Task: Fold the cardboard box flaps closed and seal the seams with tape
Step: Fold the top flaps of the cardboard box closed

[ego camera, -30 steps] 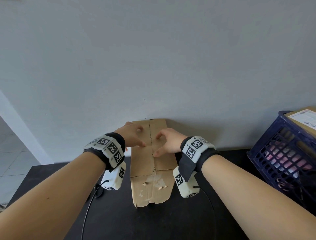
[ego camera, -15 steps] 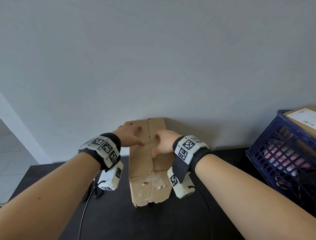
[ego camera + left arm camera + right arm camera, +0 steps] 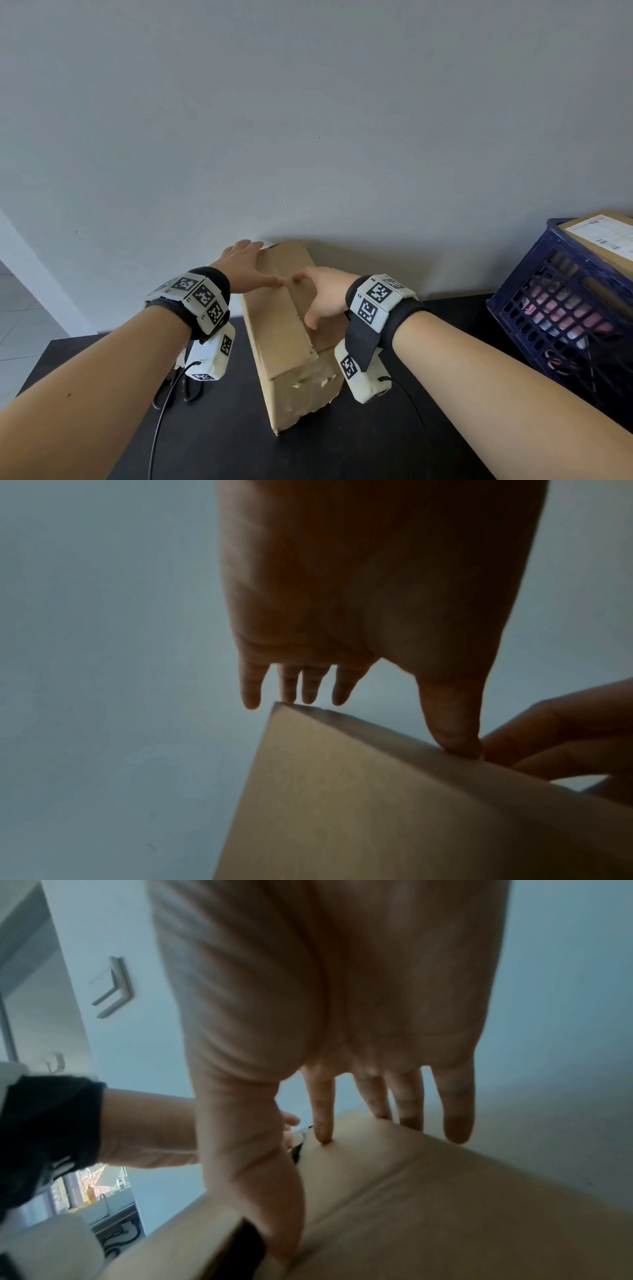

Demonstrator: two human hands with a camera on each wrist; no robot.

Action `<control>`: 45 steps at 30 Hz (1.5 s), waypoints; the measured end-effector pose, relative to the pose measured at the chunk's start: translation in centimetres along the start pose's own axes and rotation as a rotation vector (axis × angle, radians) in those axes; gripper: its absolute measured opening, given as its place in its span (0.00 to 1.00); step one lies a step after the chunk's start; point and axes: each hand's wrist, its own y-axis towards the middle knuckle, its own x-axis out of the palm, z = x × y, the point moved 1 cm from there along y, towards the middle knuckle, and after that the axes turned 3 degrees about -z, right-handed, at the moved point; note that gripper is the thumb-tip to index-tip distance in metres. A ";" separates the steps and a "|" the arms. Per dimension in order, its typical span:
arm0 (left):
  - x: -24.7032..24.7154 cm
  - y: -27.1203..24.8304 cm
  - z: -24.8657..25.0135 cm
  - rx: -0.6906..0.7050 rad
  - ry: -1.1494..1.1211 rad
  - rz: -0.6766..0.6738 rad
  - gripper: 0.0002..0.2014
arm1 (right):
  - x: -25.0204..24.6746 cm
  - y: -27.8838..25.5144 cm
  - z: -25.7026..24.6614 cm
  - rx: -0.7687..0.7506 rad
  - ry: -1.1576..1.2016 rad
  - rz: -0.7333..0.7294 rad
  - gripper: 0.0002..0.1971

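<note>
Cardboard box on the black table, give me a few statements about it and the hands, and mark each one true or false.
1. Both hands touch the cardboard box. True.
2. The left hand grips a roll of tape. False: its fingers are straight and its thumb presses on the box's top; no tape shows.
3. A blue crate sits to the right of the box. True.
4. The box stands on a white table. False: the table is black.
5. The right hand rests on the crate. False: its fingers press on the box's top by the middle seam.
</note>
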 end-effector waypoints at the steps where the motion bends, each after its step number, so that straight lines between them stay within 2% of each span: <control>1: -0.1 0.0 -0.2 -0.006 -0.010 0.004 0.48 | 0.1 0.1 0.0 -0.017 0.001 -0.012 0.46; 5: -0.2 0.0 -0.5 -0.017 -0.060 -0.052 0.45 | -0.2 0.5 0.0 -0.036 -0.007 -0.057 0.53; 9: -0.2 0.1 -0.9 -0.068 -0.003 -0.019 0.45 | -0.7 0.8 0.2 0.024 -0.042 -0.064 0.57; 14: -0.3 -0.1 -1.2 -0.112 0.028 -0.018 0.44 | -0.9 0.8 2.4 0.240 -0.124 -0.192 0.46; 17: -0.3 -0.1 -1.1 -0.110 0.008 -0.011 0.43 | -0.3 0.9 3.1 0.256 0.003 -0.215 0.41; 24: -0.8 -0.1 -2.2 -0.151 -0.039 0.052 0.39 | -1.1 1.0 3.3 0.211 0.149 0.028 0.27; 27: -0.8 -0.5 -2.4 -0.169 -0.024 0.086 0.35 | -1.2 1.0 3.8 0.243 0.126 0.090 0.26; 29: -0.9 -0.8 -2.6 -0.191 0.027 0.082 0.34 | -1.2 1.2 4.0 0.236 0.119 0.176 0.27; 32: -1.0 -1.3 -2.8 -0.212 0.015 0.004 0.34 | -1.1 1.5 4.7 0.195 0.166 0.275 0.37; 35: -0.9 -1.8 -2.8 -0.204 -0.087 -0.059 0.27 | -0.8 1.5 5.1 0.135 0.285 0.288 0.42; 38: -0.6 -2.0 -2.7 -0.199 -0.130 -0.083 0.24 | -0.4 1.5 5.4 0.070 0.339 0.288 0.40; 42: -0.5 -2.4 -2.8 -0.205 -0.206 -0.097 0.19 | -0.3 1.7 5.7 0.003 0.283 0.276 0.37; 45: -0.4 -2.8 -2.6 -0.188 -0.130 -0.093 0.20 | -0.1 2.2 5.7 0.026 0.173 0.255 0.34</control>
